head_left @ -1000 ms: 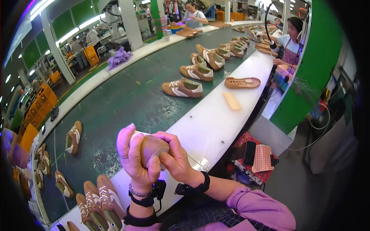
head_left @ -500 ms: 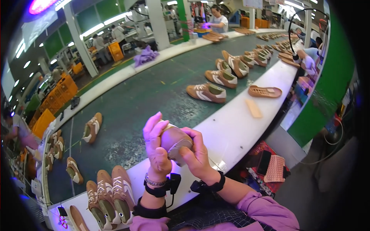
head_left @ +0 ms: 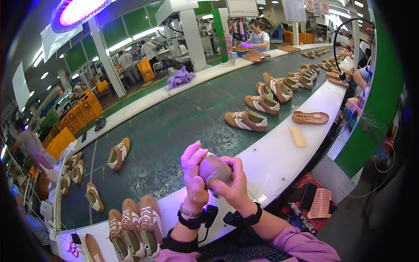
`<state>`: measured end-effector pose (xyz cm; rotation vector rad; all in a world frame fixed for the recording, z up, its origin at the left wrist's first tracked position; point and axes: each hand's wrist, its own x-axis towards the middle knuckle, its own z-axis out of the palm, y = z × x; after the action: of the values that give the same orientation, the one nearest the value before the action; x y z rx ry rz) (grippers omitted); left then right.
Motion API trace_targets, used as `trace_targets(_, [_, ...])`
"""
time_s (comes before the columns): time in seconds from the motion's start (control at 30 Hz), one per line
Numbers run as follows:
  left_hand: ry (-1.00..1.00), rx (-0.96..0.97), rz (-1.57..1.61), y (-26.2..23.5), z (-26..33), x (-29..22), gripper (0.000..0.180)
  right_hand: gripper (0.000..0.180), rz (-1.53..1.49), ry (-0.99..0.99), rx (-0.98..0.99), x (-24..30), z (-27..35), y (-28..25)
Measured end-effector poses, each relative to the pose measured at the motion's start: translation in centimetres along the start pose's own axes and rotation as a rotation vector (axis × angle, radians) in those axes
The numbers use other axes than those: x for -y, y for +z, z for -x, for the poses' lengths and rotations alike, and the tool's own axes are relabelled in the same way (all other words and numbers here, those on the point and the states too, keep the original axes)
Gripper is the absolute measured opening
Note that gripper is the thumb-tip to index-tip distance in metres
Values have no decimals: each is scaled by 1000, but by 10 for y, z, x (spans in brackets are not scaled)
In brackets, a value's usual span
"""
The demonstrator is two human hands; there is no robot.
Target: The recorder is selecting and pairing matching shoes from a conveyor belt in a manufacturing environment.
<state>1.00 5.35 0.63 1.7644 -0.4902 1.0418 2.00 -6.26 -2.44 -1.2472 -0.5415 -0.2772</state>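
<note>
Both my hands grip a brown shoe, held up over the white ledge with one rounded, stitched end showing. My left hand wraps its far left side, fingers pointing up. Against the near right side press the thumb and fingers of my right hand. Most of the shoe's length is hidden by the hands. To the left, three brown-and-white sneakers stand side by side on the ledge, with a loose brown sole beside them.
A dark green conveyor belt carries several sneakers. On the white ledge lie a perforated brown sole and a beige strip. A purple cloth rests on the far ledge; a co-worker stands beyond.
The whole view has shifted, so the scene sits lower and farther right. My hands keep their grip on the shoe, with hardly any change in its pose.
</note>
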Motion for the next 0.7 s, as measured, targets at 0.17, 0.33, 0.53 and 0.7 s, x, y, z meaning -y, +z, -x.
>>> trace_targets(0.17, [42,27,2,8,2,-9,68,59,-144,-16,-10,1,4,-7])
trace_targets(0.33, [74,72,19,13,4,-8,65,54,-213,-18,5,-3,4,-16])
trace_targets(0.53, [112,-7,-145,13,0,6,78,47,-194,131,53,-8,5,-32])
trace_targets(0.7, [-63,72,25,7,1,15,85,42,623,-47,91,-13,30,-85])
